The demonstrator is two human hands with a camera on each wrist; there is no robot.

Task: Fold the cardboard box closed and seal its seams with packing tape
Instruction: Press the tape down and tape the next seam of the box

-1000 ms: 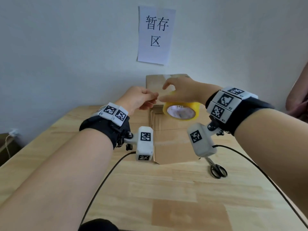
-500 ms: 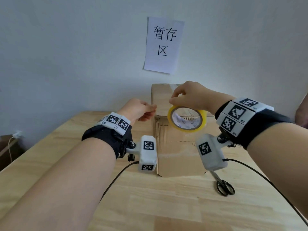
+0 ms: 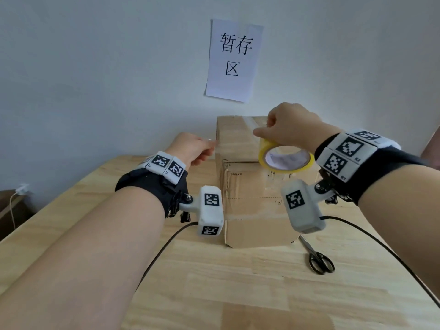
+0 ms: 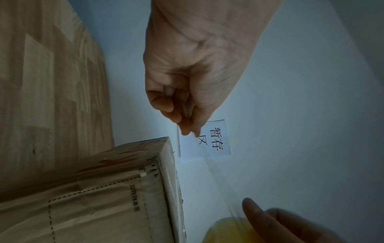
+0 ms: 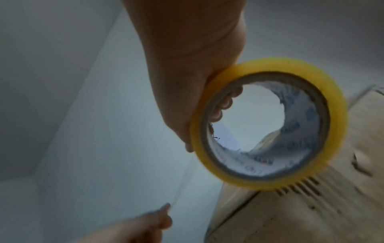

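While scissors (image 3: 317, 258) lie lower right on the table (image 3: 214, 282), the cardboard box (image 3: 247, 184) stands mid-frame. Left hand (image 3: 192, 151), fingers pinching the tape end, sits at its left edge; right hand (image 3: 289, 128) grips the tape roll (image 3: 285, 160) above. Strip axis: left-right across the box. Only wrist views show the clear strip.

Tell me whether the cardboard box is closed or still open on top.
Closed. In the head view the cardboard box shows a flat top with no flap raised; the right hand holds the tape roll above it.
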